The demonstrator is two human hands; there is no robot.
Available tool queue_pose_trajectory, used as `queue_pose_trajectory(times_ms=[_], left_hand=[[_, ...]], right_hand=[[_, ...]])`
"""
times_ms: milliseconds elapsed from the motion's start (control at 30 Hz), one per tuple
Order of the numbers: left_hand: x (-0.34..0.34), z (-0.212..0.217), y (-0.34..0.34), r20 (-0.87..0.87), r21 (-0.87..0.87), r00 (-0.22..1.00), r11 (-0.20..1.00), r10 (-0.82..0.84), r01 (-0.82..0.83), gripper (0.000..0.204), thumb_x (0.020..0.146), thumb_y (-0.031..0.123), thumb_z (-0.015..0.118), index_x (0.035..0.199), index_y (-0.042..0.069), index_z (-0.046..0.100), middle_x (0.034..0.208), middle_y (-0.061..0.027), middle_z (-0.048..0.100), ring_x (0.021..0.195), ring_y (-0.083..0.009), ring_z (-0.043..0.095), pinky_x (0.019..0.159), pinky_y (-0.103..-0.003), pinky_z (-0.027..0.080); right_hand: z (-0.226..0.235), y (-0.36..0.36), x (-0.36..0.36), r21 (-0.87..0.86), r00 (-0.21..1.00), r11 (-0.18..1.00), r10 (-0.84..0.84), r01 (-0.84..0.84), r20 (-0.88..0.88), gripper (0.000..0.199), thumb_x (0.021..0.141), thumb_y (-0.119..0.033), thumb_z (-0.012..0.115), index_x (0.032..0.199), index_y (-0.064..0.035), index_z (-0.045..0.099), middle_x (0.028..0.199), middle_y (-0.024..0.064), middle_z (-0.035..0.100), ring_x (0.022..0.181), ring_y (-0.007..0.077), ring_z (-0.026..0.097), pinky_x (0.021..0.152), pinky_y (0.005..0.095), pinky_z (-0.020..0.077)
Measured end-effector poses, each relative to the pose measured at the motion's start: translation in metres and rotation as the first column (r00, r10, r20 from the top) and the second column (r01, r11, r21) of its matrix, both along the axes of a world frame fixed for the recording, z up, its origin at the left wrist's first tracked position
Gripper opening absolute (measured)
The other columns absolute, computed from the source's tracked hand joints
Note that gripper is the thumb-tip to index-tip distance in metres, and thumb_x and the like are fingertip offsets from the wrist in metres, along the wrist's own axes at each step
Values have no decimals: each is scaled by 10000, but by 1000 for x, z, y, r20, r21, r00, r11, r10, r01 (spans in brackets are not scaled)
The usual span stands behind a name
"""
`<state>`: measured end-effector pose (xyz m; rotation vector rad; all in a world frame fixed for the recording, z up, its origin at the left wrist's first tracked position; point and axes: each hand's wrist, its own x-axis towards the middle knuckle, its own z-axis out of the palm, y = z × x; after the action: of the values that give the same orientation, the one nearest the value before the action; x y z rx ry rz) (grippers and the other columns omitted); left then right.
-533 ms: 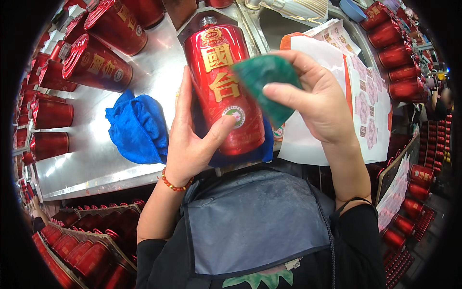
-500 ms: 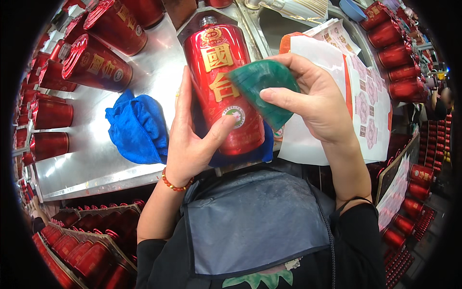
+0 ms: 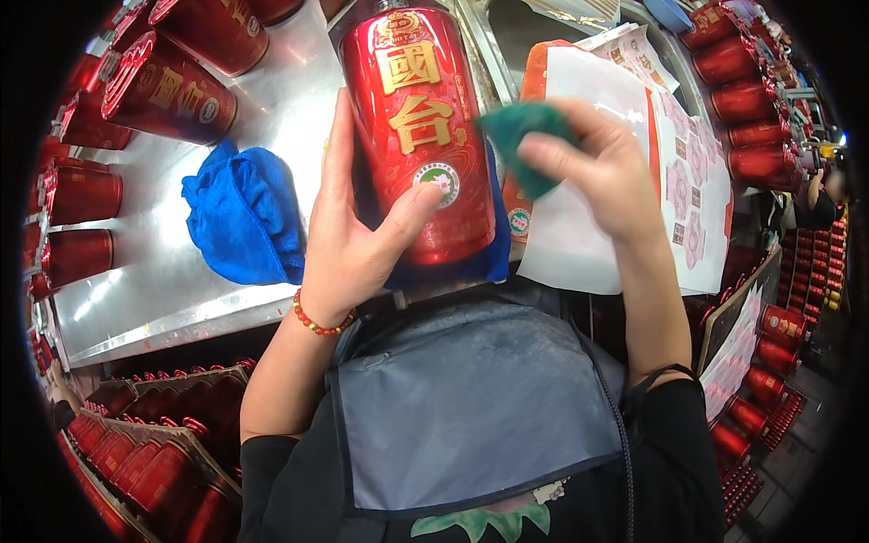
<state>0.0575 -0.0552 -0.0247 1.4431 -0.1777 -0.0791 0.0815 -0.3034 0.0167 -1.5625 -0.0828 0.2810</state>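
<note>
Your left hand (image 3: 362,226) wraps a tall red bottle (image 3: 416,136) with gold characters, held upright above the near edge of a steel worktable (image 3: 163,281); the thumb presses across the bottle's lower front and the fingers run up its left side. What the sealed bottle contains cannot be told. Your right hand (image 3: 606,172) pinches a green cloth (image 3: 525,136) between thumb and fingertips, pressed against the bottle's right side, wrist bent and forearm rising from the lower edge. A beaded bracelet (image 3: 319,324) circles your left wrist. A crumpled blue cloth (image 3: 240,213) lies on the table just left of the bottle. More red bottles (image 3: 167,90) lie on their sides at the table's far left, and others fill crates (image 3: 154,452) below it. White label sheets (image 3: 588,226) lie to the right.
</note>
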Motion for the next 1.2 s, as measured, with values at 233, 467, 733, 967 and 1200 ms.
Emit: queue_pose_trajectory(times_ms=[233, 467, 733, 967, 1200], left_hand=[[-1, -10, 26, 330, 514, 913, 857, -239, 38, 1477, 595, 443, 980, 1608, -38, 20, 1510, -254, 400, 1340, -368, 471, 1150, -434, 357], [-5, -4, 10, 399, 502, 913, 854, -89, -137, 1278, 626, 245, 958, 1598, -45, 180, 1569, -241, 384, 1461, -338, 393, 1192, -411, 332], [-12, 8, -3, 417, 484, 909, 844, 9, -231, 1247, 637, 176, 942, 1608, -7, 181, 1566, -261, 368, 1451, -395, 387, 1174, -428, 367], [-19, 17, -10, 437, 532, 898, 791, 48, -301, 1123, 689, 140, 890, 1596, 1, 242, 1552, -295, 382, 1410, -434, 443, 1125, -427, 428], [-22, 13, -7, 464, 538, 885, 777, 49, -325, 1033, 732, 108, 850, 1585, -3, 279, 1529, -307, 413, 1385, -439, 472, 1103, -426, 447]], right_hand=[[19, 6, -15, -446, 819, 888, 173, 110, 548, 310, 764, -10, 803, 1058, -110, 799, 938, 7, 725, 886, 155, 607, 850, 304, 447], [39, 15, -56, -679, 652, 729, 473, 87, 592, 391, 631, -42, 827, 998, -178, 822, 827, -45, 671, 821, 159, 546, 782, 307, 423], [31, 35, -64, -600, 633, 800, 458, 13, 624, 477, 585, 55, 801, 1040, -90, 803, 822, 32, 643, 727, 200, 577, 650, 322, 484], [49, 41, -52, -676, 557, 729, 520, 105, 648, 499, 563, -29, 831, 1056, -97, 799, 753, -3, 540, 694, 199, 504, 622, 339, 405], [60, 52, -45, -757, 521, 653, 635, 33, 571, 520, 557, -23, 843, 1067, -121, 817, 772, -15, 554, 741, 192, 508, 645, 306, 400]])
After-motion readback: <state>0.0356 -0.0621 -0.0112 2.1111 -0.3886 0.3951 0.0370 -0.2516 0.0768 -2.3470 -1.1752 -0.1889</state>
